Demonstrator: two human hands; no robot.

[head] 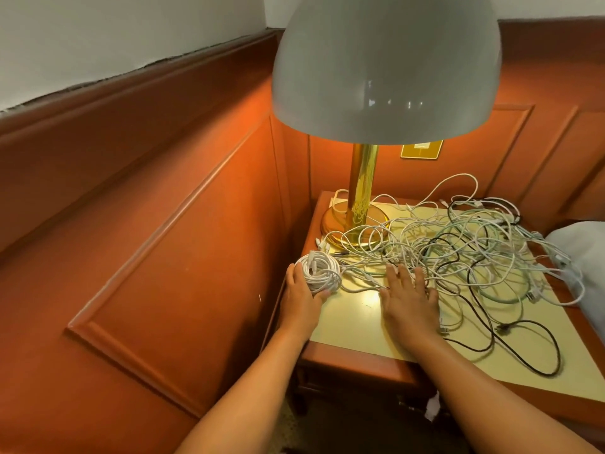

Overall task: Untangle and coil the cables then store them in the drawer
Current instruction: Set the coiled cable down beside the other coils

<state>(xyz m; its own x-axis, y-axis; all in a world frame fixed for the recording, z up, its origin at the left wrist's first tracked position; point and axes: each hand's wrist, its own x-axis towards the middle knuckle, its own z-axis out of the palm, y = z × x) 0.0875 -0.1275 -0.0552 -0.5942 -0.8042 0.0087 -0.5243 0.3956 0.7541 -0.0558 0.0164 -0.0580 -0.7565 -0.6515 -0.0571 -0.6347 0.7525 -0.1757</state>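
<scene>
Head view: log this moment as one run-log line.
left hand: holds white coiled cable | right hand: flat, open on nightstand at edge of tangled cables | lamp: lit | drawer: not seen

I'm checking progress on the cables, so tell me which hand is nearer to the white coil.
Left. The left hand grips the white coil at the nightstand's left edge. The right hand lies flat to the coil's right, on the tangled cables, apart from it.

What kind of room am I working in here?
Probably a bedroom, perhaps in a hotel: a bedside table with a brass lamp, wood wall panelling and what looks like a pillow at the right edge.
</scene>
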